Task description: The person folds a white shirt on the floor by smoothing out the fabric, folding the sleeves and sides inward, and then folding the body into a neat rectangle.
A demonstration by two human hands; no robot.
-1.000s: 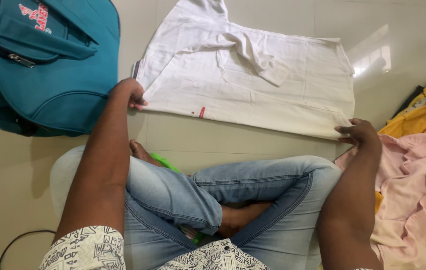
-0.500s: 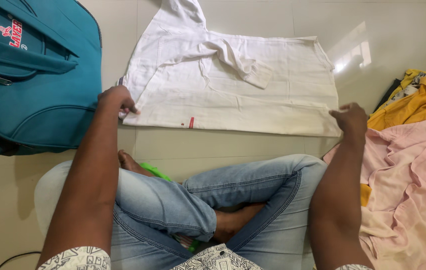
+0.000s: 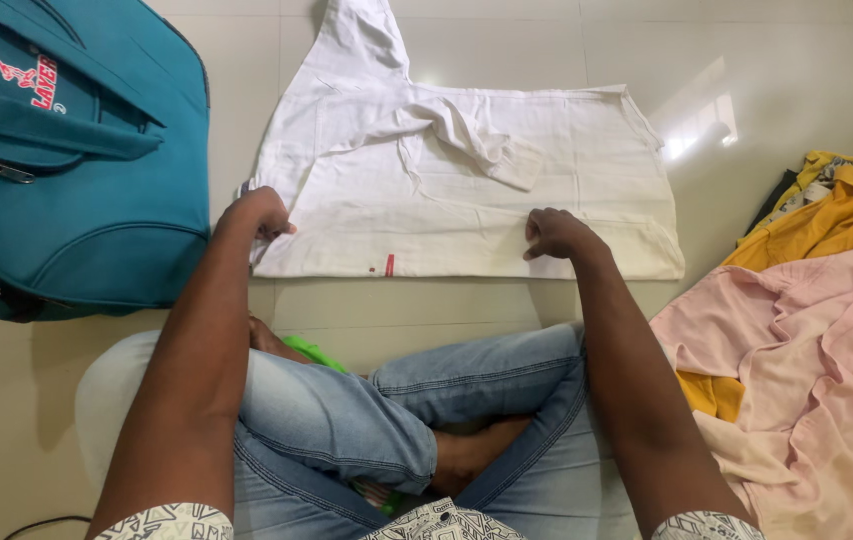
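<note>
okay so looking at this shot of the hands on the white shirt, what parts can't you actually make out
All in the head view:
- Left hand fingertips: curled over the white shirt edge, so the grip is unclear.
- Right hand palm: turned down on the cloth, hidden.
- Shirt's far sleeve: cut off by the top edge.
- Teal bag: cut off at left and top.
- Green thing: mostly hidden under the jeans.

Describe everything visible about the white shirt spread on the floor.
The white shirt lies flat on the pale tiled floor, folded lengthwise, in what looks like thin woven cotton. One sleeve is folded across its middle, the cuff pointing right; another part runs up out of view at the top. A small red tag sits on the near edge. The left hand presses its near left corner; the right hand rests on the near edge, right of centre. It lies apart from the teal bag.
</note>
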